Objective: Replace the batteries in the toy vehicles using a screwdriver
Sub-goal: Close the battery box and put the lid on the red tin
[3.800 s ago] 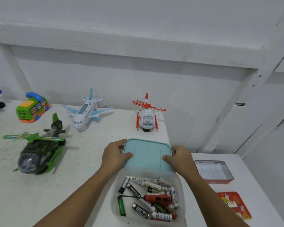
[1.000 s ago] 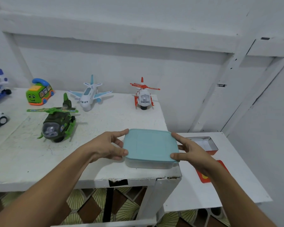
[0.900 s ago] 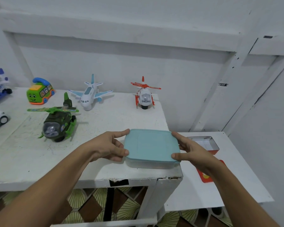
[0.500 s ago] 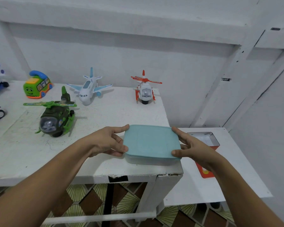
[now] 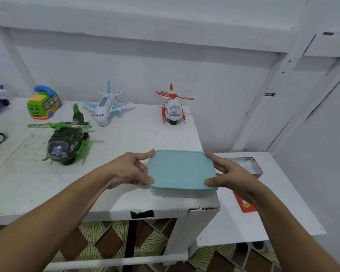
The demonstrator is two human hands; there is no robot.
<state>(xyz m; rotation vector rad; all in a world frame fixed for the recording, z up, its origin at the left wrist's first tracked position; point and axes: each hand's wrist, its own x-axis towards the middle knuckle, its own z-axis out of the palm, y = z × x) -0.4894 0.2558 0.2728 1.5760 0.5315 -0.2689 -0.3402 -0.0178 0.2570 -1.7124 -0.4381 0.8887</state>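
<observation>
Teal-lidded plastic box [image 5: 182, 169] sits at the front right corner of the white surface [image 5: 126, 138] with the lid on. Both hands have hold of it. The left hand [image 5: 130, 169] clamps the left edge with its fingers curled round the corners, and the right hand [image 5: 232, 173] does the same on the right edge. The toy vehicles are further back, well apart from the box: green helicopter [image 5: 65, 142] on the left, white plane [image 5: 105, 107] and green bus [image 5: 43, 104] behind it, and red-and-white helicopter [image 5: 173, 108] near the wall. A red tin [image 5: 249, 167] is on the lower table, partly behind the right hand.
</observation>
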